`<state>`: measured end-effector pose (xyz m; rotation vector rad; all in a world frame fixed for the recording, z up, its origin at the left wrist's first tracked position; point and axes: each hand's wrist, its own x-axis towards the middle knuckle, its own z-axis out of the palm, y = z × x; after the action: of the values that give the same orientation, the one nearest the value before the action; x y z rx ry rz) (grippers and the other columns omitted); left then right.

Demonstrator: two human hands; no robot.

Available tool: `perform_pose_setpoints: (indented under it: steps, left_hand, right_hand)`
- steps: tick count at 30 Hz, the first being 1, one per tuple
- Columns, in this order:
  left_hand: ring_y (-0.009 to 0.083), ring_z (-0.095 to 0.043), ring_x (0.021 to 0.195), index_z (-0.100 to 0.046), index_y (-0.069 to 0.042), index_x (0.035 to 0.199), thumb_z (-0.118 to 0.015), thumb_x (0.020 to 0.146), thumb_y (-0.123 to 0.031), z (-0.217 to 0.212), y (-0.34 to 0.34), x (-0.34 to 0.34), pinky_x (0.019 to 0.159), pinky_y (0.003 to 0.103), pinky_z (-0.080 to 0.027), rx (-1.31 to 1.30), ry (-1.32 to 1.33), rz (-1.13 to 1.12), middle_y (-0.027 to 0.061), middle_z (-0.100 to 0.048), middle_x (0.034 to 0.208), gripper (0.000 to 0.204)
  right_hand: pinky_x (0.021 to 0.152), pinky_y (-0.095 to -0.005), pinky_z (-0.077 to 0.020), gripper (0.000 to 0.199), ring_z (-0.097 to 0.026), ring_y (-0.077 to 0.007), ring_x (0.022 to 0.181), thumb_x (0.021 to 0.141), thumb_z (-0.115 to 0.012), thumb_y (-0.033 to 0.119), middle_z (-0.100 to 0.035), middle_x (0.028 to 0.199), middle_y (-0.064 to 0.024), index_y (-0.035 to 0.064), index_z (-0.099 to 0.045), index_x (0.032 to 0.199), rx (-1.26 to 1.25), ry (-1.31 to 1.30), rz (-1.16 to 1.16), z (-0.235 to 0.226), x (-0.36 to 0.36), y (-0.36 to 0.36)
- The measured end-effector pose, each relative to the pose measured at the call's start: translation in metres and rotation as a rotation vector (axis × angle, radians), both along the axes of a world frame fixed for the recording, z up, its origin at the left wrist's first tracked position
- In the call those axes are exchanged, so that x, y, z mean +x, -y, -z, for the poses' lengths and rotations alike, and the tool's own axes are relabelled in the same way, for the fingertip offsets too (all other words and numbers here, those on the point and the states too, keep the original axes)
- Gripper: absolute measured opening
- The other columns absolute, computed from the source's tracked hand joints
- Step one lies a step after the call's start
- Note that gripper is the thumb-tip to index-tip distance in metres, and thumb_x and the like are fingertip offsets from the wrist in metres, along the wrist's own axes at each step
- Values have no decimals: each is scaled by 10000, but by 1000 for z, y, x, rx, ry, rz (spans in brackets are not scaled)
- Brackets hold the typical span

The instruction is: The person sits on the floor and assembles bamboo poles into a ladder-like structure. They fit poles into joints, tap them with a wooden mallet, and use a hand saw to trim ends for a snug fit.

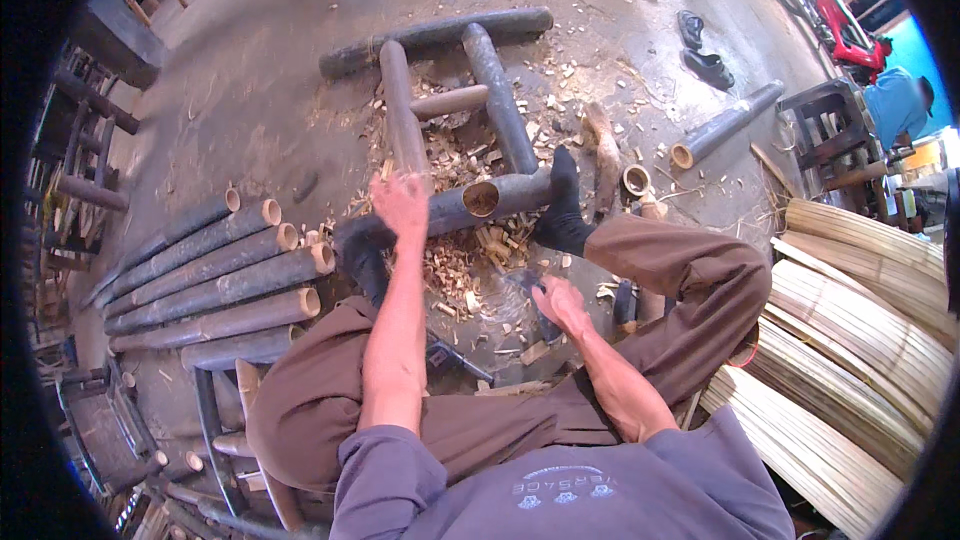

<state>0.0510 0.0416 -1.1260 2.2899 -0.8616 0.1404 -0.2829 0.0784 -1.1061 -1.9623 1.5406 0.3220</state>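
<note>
A dark bamboo frame lies on the floor before me: a far pole, a near pole, two uprights joining them and a short rung. A round hole opens in the near pole, and my socked feet rest against it. My left hand is at the lower end of the left upright, fingers apart and slightly blurred; whether it touches the bamboo I cannot tell. My right hand is low beside my right shin, fingers curled round something dark, blurred and partly hidden.
Wood chips litter the floor around the frame. Cut bamboo poles lie in a row at left, another pole at right. A power drill lies between my legs. Split bamboo slats are stacked at right, near sandals and a seated person.
</note>
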Motion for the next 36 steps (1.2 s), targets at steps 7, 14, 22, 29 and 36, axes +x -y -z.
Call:
perform_pose_setpoints:
  steps: [7, 14, 22, 29, 36]
  left_hand:
    - [407, -384, 1372, -480, -20, 1329, -654, 817, -465, 28, -87, 137, 1093, 515, -363, 419, -223, -376, 301, -381, 1466, 701]
    - [444, -627, 1056, -553, 28, 1215, -645, 840, -400, 39, -90, 123, 927, 509, -494, 399, -427, -287, 300, -622, 1160, 576]
    - [475, -618, 1025, -541, 75, 1187, -624, 846, -348, 65, -68, 68, 906, 523, -473, 222, -335, -201, 299, -631, 1126, 550]
    - [492, -611, 1029, -420, 137, 1292, -599, 927, -402, 54, -20, -21, 875, 526, -467, 251, -386, -54, 382, -602, 1101, 676]
    - [503, -612, 995, -419, 156, 1281, -632, 932, -320, 77, -40, -16, 855, 501, -474, 159, -421, 18, 377, -616, 1068, 628]
  right_hand:
    - [917, -473, -471, 361, -594, -379, 1033, 963, -514, 362, -643, 1025, -199, 36, -622, 1074, -462, 629, -188, -43, 138, 85]
    - [1091, -481, -350, 617, -584, -344, 1152, 992, -385, 547, -650, 1161, -212, 30, -525, 1298, -358, 349, -421, -9, 160, 157]
    - [952, -477, -402, 609, -647, -373, 1011, 998, -338, 546, -684, 1068, -222, 41, -530, 1278, -314, 312, -270, -3, 115, 193]
    - [1052, -458, -335, 634, -597, -352, 1150, 991, -326, 571, -678, 1141, -204, 86, -538, 1340, -243, 214, -114, -9, 37, 227]
    - [998, -461, -334, 540, -630, -346, 1041, 1000, -330, 535, -705, 982, -180, 140, -648, 1184, -241, 232, -179, -6, 41, 224]
